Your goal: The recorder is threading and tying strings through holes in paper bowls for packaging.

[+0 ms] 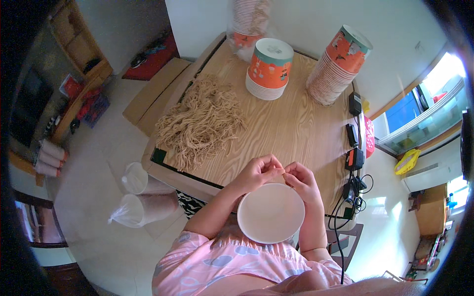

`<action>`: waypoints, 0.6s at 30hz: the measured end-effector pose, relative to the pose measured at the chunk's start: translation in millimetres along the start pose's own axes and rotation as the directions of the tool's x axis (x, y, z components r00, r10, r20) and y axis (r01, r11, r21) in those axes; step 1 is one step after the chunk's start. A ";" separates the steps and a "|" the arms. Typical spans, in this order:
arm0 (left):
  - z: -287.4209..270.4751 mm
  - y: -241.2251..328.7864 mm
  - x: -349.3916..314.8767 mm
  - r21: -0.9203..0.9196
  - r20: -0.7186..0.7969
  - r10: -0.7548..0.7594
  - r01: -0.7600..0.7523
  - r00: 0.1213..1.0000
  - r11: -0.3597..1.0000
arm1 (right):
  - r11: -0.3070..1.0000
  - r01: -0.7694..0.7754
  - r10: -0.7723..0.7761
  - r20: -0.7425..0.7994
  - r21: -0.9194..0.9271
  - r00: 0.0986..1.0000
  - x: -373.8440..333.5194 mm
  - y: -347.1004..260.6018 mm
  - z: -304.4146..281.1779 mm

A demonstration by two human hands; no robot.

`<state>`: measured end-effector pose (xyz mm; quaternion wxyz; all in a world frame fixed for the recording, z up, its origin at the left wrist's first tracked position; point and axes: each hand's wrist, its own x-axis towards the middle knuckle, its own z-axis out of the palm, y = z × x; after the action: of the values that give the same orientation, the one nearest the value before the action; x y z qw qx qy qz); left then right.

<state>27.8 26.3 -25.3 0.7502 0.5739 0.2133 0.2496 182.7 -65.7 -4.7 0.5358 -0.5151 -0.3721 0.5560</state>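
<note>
My left hand (259,172) and my right hand (302,181) meet fingertip to fingertip at the table's front edge. Both are closed in a pinch; what sits between the fingers is too small to make out. Just below them, a white paper bucket (270,214) faces me with its round opening, close against my body, its outside hidden. On the table to the left lies a loose heap of beige cords (200,121). Farther back stands a short upside-down stack of orange and green paper buckets (269,71).
A tall leaning stack of paper buckets (340,64) stands at the back right, another bagged stack (249,24) at the back. Black adapters and cables (353,160) line the wooden table's (291,126) right edge. Bagged stacks (143,209) lie on the floor at left.
</note>
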 end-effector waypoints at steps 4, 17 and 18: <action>-8.6 -12.6 -2.3 0.062 0.018 0.077 -0.078 0.997 0.995 | 0.999 -0.014 0.015 0.024 -0.047 1.000 -5.1 -0.6 -1.7; -6.4 -5.4 -11.3 0.276 -0.051 0.126 -0.107 0.991 0.955 | 0.987 0.053 -0.050 0.026 -0.155 0.998 -3.1 9.2 -2.2; -6.2 -5.5 -12.3 0.253 -0.070 0.124 -0.103 0.990 0.962 | 0.986 0.053 -0.050 0.025 -0.155 0.998 -3.3 9.6 -2.4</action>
<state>15.1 22.2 -31.8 0.6470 0.6635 0.2415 0.2877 182.7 -70.7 -13.9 0.5041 -0.5397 -0.4333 0.5166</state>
